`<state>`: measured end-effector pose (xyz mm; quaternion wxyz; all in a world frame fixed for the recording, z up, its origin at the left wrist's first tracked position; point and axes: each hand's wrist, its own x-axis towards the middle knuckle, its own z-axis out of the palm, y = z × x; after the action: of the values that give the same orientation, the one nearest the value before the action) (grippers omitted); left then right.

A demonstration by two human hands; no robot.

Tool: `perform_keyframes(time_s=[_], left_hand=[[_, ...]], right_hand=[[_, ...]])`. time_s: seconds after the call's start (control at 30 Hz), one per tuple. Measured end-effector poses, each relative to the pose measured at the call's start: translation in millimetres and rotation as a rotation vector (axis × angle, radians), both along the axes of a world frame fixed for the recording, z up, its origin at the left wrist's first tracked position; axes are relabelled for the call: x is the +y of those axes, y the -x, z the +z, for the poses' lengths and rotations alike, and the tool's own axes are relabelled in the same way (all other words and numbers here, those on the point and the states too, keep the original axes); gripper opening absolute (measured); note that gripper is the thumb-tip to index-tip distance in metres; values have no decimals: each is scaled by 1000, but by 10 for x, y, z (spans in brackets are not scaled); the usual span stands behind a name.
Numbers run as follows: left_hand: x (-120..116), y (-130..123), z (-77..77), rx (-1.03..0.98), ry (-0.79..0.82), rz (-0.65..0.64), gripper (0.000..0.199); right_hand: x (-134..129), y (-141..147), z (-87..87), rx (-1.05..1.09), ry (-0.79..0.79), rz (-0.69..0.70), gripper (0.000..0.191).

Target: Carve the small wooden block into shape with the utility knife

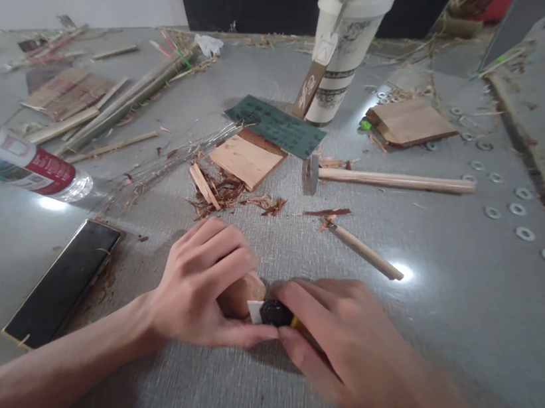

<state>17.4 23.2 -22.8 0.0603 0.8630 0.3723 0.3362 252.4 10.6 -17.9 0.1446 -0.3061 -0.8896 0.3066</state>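
My left hand point(206, 289) is closed around a small rounded piece of wood point(242, 292), most of which its fingers hide. A utility knife point(276, 313) with a black head and a bit of yellow handle is gripped in my right hand point(335, 339). Its short blade point(254, 311) points left and lies against the wood's near side, though exact contact is hard to see. My left thumb reaches to the knife's head, close to my right thumb.
Ahead lie wood shavings point(223, 194), a flat wood piece point(247, 158), green sandpaper point(277, 126), a hammer point(386, 179) and a thin stick point(364, 249). A phone point(62, 283) and plastic bottle point(22, 158) are left. A tall cup point(345, 53) stands behind; metal washers point(517, 209) lie right.
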Motion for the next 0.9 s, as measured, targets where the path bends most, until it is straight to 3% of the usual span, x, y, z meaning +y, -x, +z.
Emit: perform_keyframes(time_s=[0.9], left_hand=[[6, -4, 8, 4, 22, -2, 44]], right_hand=[[-4, 6, -5, 0, 38, -16, 9]])
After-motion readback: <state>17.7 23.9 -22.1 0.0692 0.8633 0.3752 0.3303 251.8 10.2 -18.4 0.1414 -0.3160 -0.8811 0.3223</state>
